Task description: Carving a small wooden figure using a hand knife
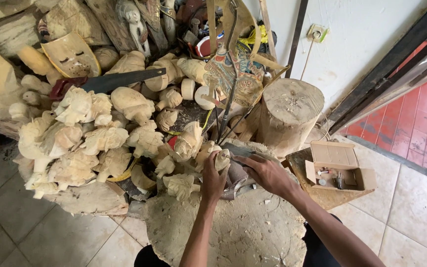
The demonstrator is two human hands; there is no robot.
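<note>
My left hand grips a small pale carved wooden figure, held upright over a dusty cloth-covered work block. My right hand reaches in from the right and presses a strip of grey sandpaper against the top of the figure. A folded piece of grey sandpaper or cloth lies under both hands.
A heap of unfinished pale wood carvings fills the left. A handsaw with a dark blade lies on it. A round log stump stands behind. An open cardboard box with small items sits at right on a board.
</note>
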